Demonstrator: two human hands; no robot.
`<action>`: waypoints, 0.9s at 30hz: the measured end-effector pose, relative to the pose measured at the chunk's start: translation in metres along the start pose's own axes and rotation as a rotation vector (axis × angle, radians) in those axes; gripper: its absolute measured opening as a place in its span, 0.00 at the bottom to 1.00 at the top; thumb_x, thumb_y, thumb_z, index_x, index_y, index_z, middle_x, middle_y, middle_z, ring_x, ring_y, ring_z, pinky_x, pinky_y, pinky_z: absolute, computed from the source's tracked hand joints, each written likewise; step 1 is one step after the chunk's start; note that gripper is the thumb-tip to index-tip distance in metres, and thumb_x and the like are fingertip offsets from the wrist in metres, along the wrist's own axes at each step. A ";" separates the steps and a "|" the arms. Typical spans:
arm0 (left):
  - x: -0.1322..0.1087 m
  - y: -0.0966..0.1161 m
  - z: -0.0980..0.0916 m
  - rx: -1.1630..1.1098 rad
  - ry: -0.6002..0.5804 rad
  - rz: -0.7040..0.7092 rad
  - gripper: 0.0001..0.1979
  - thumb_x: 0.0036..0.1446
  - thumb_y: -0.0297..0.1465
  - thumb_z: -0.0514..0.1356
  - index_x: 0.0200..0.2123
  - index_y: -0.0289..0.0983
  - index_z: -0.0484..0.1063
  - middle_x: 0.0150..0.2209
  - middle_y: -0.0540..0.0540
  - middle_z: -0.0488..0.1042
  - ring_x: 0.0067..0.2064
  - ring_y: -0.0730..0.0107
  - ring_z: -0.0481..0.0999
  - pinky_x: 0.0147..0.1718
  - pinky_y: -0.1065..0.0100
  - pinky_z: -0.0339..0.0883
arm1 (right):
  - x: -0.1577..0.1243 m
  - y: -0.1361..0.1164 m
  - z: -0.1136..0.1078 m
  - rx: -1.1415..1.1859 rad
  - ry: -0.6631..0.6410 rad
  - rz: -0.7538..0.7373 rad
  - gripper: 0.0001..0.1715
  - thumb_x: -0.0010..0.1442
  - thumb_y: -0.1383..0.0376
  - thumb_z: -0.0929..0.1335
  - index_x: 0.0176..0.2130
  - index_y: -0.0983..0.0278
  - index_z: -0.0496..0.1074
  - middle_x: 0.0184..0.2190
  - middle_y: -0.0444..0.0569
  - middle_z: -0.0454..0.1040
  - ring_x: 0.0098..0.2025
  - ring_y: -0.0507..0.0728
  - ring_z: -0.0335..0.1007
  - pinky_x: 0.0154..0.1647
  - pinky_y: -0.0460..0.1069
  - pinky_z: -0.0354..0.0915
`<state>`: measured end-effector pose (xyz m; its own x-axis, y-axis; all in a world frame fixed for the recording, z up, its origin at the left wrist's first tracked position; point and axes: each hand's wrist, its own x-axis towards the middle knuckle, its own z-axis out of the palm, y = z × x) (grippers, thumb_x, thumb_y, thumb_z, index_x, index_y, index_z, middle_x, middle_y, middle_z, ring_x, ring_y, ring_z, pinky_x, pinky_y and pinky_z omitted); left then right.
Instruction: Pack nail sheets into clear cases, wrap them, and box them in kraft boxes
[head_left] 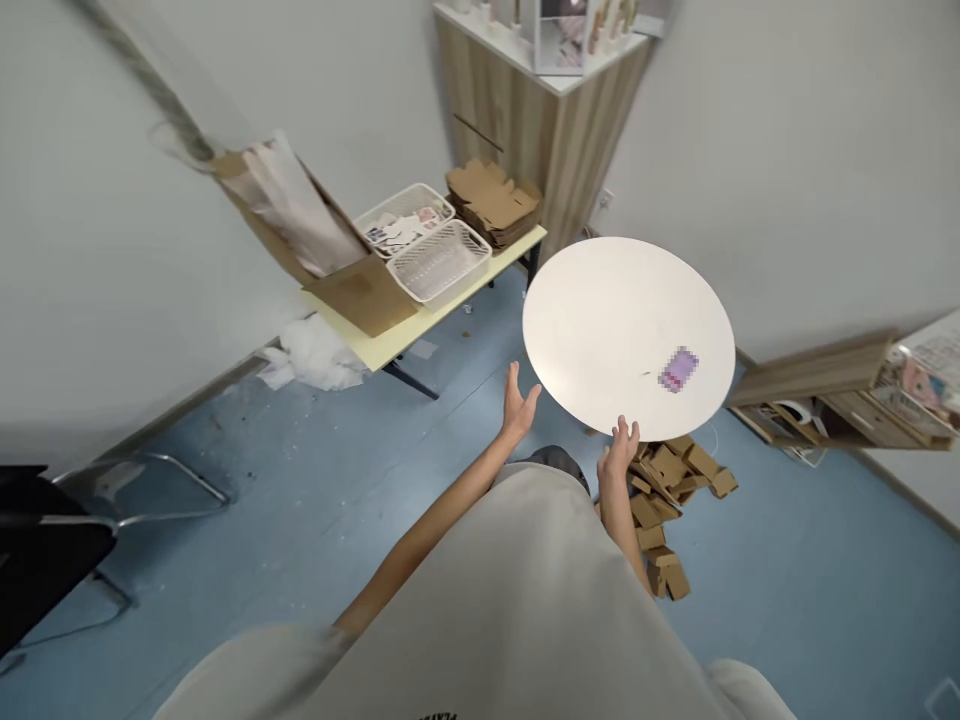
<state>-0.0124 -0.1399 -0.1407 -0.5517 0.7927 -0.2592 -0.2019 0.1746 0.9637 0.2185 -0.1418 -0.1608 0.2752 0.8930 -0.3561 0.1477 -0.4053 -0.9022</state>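
Note:
My left hand is held out in front of me with its fingers apart and nothing in it, just left of the near rim of a round white table. Close to that table's front edge is my right hand, also empty, its fingers spread; whether it touches the rim I cannot tell. A small purple item, blurred into blocks, lies on the right part of the tabletop. Beside it is a tiny dark speck.
Several small cardboard boxes lie on the floor by my right arm. A low yellow table bears white baskets, flattened cardboard and a large open carton. A black chair stands left, a wooden cabinet in the corner.

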 end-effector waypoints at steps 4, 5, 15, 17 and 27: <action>0.034 0.011 -0.042 -0.062 0.103 -0.009 0.42 0.65 0.36 0.70 0.78 0.47 0.58 0.82 0.42 0.54 0.84 0.55 0.51 0.82 0.52 0.41 | 0.001 -0.035 0.073 -0.039 -0.082 0.088 0.60 0.67 0.35 0.66 0.83 0.56 0.43 0.81 0.61 0.56 0.79 0.65 0.61 0.77 0.66 0.63; 0.042 0.014 -0.050 -0.082 0.131 -0.013 0.42 0.65 0.36 0.70 0.78 0.47 0.59 0.82 0.43 0.54 0.83 0.54 0.52 0.82 0.52 0.42 | 0.003 -0.043 0.090 -0.057 -0.121 0.071 0.61 0.67 0.35 0.66 0.83 0.57 0.44 0.80 0.62 0.57 0.79 0.65 0.61 0.76 0.65 0.64; 0.158 0.036 -0.116 -0.051 0.304 -0.019 0.42 0.67 0.38 0.68 0.79 0.46 0.57 0.82 0.43 0.54 0.83 0.55 0.52 0.82 0.52 0.41 | 0.058 -0.106 0.275 -0.072 -0.405 0.020 0.53 0.62 0.42 0.73 0.75 0.62 0.63 0.75 0.63 0.68 0.75 0.65 0.68 0.78 0.62 0.62; 0.191 0.044 -0.124 -0.038 0.329 -0.014 0.41 0.66 0.38 0.68 0.78 0.45 0.59 0.82 0.43 0.55 0.83 0.55 0.52 0.82 0.54 0.41 | 0.077 -0.117 0.317 -0.105 -0.472 -0.022 0.50 0.61 0.42 0.74 0.72 0.63 0.67 0.73 0.63 0.71 0.74 0.66 0.70 0.77 0.63 0.64; 0.366 0.071 -0.128 0.474 0.083 -0.008 0.43 0.69 0.39 0.62 0.82 0.44 0.51 0.84 0.42 0.49 0.85 0.50 0.40 0.83 0.46 0.40 | 0.202 -0.179 0.528 -0.358 -0.773 -0.156 0.42 0.68 0.47 0.70 0.70 0.68 0.71 0.73 0.65 0.71 0.74 0.69 0.69 0.74 0.62 0.68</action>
<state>-0.3322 0.0872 -0.1757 -0.6187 0.7441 -0.2523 0.1743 0.4431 0.8794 -0.2538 0.2139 -0.1999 -0.4767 0.7737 -0.4174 0.4557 -0.1885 -0.8699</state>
